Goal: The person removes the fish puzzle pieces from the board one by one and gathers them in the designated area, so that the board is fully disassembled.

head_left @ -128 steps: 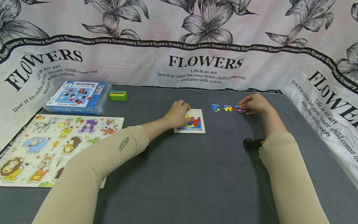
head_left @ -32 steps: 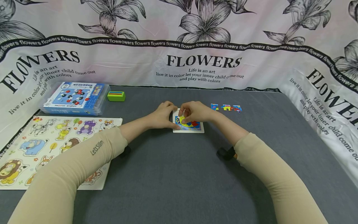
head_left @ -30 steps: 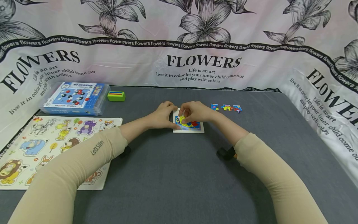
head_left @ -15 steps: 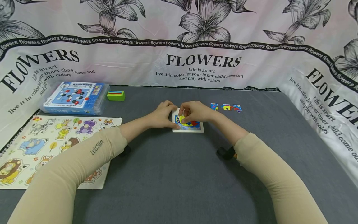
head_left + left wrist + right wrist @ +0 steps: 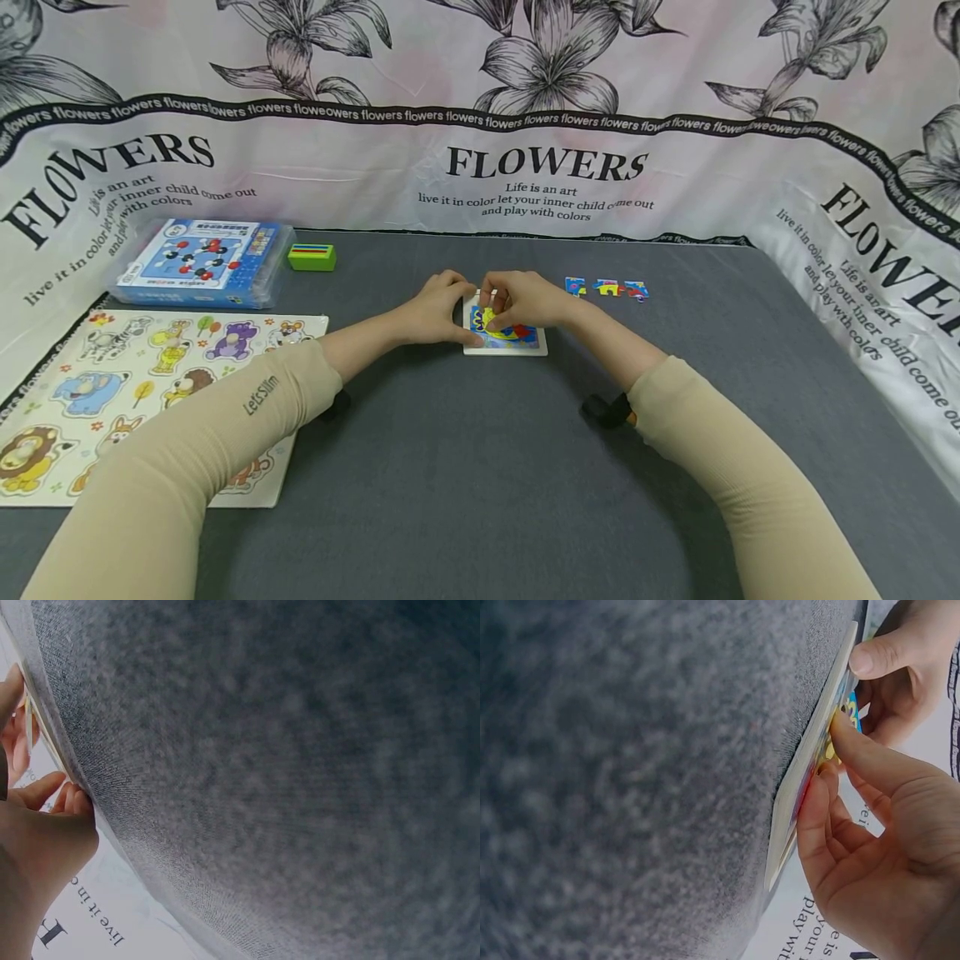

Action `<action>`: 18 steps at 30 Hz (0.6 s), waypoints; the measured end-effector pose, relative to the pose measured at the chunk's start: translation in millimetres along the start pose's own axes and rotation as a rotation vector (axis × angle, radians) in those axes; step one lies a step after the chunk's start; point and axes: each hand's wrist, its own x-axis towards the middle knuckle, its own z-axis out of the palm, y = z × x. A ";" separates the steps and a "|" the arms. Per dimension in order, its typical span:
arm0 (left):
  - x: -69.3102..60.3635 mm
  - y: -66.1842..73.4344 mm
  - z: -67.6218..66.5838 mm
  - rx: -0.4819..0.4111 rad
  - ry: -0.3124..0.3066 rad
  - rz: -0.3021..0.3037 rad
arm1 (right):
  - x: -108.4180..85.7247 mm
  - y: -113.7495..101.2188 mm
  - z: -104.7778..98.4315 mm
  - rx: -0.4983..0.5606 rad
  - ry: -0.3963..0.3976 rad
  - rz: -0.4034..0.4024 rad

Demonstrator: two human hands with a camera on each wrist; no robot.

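A small white-framed puzzle board [image 5: 531, 352] lies on the grey cloth, partly covered by both hands. The left hand [image 5: 433, 315] grips its left side, thumb on the front corner and fingers at the back. Above the board's left part, the right hand [image 5: 525, 300] pinches a yellow and blue puzzle piece [image 5: 487, 317]. In the right wrist view this piece [image 5: 854, 712] stands tilted at the right hand's [image 5: 889, 847] fingertips, over the board [image 5: 781, 817]. Three loose pieces lie to the right: one blue [image 5: 574, 287], one yellow [image 5: 607, 288], one blue and red [image 5: 637, 290].
At the left lies a large animal picture board [image 5: 157, 367], partly under the left sleeve. Behind it are a clear case with a blue cover [image 5: 197, 260] and a green block [image 5: 312, 262]. A printed floral cloth [image 5: 540, 179] rises at the back.
Since the oldest frame, the right hand has moved left from the loose pieces to the board, and the left hand has shifted to the board's left edge. Both have stayed nearly still this last second.
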 end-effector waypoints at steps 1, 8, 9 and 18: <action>0.0 -0.1 0.0 -0.001 0.000 0.001 | 0.2 -0.2 0.0 -0.002 0.001 -0.001; -0.6 1.0 -0.3 0.004 -0.003 0.002 | -0.4 -4.2 -1.1 -0.025 0.011 0.007; -0.7 1.1 -0.3 0.005 -0.003 0.001 | -0.4 -4.9 -1.3 -0.028 0.012 0.014; 0.3 1.1 0.8 0.007 0.008 -0.004 | 0.0 -7.8 -4.2 -0.031 0.034 0.032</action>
